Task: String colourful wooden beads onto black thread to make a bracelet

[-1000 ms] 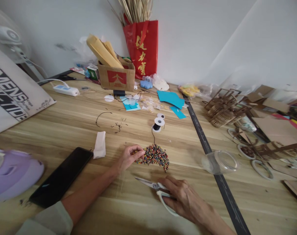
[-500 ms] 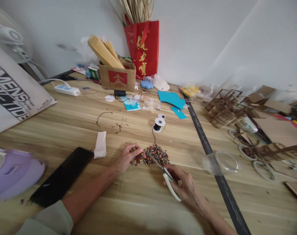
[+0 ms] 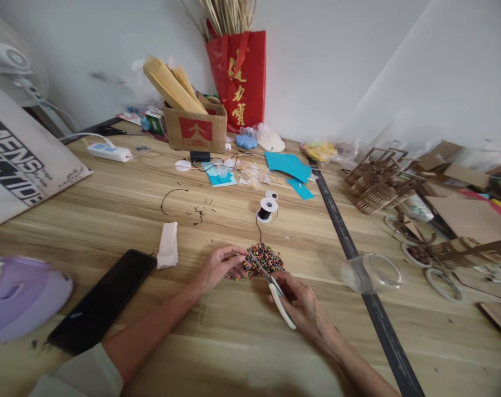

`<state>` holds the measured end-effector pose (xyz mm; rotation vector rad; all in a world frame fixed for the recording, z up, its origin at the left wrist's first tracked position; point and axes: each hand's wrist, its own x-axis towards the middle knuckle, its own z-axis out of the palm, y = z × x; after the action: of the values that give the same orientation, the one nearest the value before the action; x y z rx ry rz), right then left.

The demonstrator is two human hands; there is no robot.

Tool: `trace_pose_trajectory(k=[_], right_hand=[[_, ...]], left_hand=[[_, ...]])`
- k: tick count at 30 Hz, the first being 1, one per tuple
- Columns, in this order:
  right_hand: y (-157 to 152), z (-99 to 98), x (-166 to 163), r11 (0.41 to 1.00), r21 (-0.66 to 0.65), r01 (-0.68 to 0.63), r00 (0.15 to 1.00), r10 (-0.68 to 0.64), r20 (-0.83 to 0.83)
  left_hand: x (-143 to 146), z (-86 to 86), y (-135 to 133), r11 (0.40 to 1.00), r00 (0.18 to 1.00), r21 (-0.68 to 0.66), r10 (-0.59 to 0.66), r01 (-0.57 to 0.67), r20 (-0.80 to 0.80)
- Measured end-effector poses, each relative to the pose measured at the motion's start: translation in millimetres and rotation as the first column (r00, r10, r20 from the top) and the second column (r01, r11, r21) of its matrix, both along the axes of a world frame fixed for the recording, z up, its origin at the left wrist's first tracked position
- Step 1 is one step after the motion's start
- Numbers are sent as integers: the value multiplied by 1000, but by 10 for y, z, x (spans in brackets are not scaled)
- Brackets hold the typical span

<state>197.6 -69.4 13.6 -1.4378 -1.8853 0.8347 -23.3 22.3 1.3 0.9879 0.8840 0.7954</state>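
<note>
My right hand [image 3: 300,300] is closed round the white handles of a pair of scissors [image 3: 280,302], whose metal blades reach up and left over a pile of small multicoloured beads [image 3: 269,259]. Beside the blade tips, my left hand [image 3: 223,266] pinches a string of coloured beads [image 3: 233,278], mostly hidden behind the fingers. Behind the pile stands a spool of black cord [image 3: 267,210], its loose end running down to the beads.
Left of my arm lie a black phone [image 3: 103,300], a folded white paper [image 3: 167,245] and a purple object [image 3: 22,298]. A clear plastic jar [image 3: 372,274] lies to the right, near woven baskets [image 3: 378,182]. A cardboard box [image 3: 196,129] and red bag [image 3: 244,82] stand behind.
The scissors have come closer to my left fingers, with the blades now nearly together. My left hand has turned a little, and less of the bead string shows.
</note>
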Motion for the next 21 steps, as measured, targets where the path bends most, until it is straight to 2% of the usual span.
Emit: trace_pose_trajectory(k=[7,14,21], right_hand=[[-5,-18,-10,1000,-22,19,999,-20,-45],[-10,9,-12,1000,-14,-3,1000,3,-17],[-13,64,2,993,112,-32,999,27,44]], left_hand=[[-4,-9,11,998,998,11,-57,57,-8],[-16,-2,10,995,996,23,-94,94,-7],[-36,-25,37,997,995,-7,-80,80,65]])
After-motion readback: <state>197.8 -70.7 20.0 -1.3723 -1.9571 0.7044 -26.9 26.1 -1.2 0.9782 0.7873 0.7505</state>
